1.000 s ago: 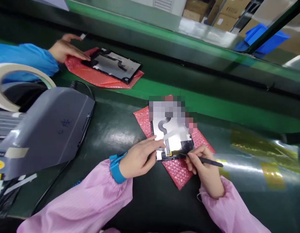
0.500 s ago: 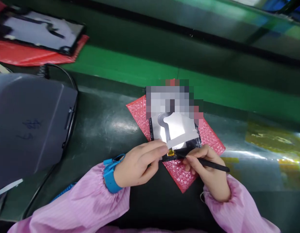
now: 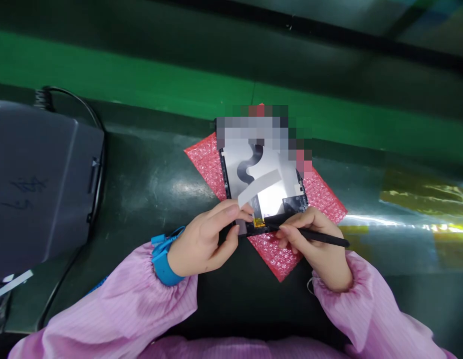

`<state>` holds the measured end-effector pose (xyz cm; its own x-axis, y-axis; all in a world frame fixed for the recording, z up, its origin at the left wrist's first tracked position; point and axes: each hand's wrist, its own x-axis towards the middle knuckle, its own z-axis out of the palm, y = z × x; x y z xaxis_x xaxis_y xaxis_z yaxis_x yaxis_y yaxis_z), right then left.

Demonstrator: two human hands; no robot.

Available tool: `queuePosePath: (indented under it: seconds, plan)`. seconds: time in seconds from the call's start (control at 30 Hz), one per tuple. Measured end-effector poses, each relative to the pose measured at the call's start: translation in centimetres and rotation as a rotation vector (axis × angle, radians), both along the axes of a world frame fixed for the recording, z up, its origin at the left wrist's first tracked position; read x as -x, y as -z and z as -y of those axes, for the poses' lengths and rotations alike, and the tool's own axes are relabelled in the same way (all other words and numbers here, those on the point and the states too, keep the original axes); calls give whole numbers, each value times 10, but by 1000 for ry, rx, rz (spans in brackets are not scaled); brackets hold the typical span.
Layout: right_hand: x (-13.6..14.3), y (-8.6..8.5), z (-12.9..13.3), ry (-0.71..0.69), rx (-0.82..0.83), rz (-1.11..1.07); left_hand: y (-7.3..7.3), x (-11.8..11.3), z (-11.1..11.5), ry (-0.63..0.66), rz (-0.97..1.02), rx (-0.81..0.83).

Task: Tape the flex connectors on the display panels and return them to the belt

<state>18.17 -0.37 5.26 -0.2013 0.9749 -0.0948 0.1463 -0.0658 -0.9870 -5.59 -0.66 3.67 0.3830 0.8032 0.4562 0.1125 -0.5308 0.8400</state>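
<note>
A tablet-sized screen assembly [image 3: 235, 174] with a silvery back and black frame lies on a pink bubble-wrap bag [image 3: 282, 254]. A dark curved flex cable runs down its back to a small yellow-taped piece [image 3: 259, 223] near the lower edge. My left hand [image 3: 209, 237] is at the lower left corner, a white strip [image 3: 259, 187] at its fingertips, rising over the silvery back; the exact grip is hidden. In my right hand [image 3: 316, 244] is a slim black tool, seemingly tweezers [image 3: 325, 237], its tip by the yellow piece. The assembly's top is pixelated.
A dark grey device [image 3: 40, 184] with handwritten marks stands at left, a black cable [image 3: 100, 174] beside it. Yellow transparent tape [image 3: 422, 197] covers part of the bench at right. A green strip [image 3: 141, 85] runs across the bench behind.
The white strip's far end has come away from the right side of the assembly and now slants upward from my left fingers. The view has shifted; the assembly at upper left is out of frame.
</note>
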Motion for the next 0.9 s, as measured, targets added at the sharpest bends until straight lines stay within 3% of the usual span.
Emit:
queuePosePath:
  seconds: [0.9]
  plan:
    - [-2, 2, 0, 2, 38, 91, 1, -1, 0, 12, -14, -25]
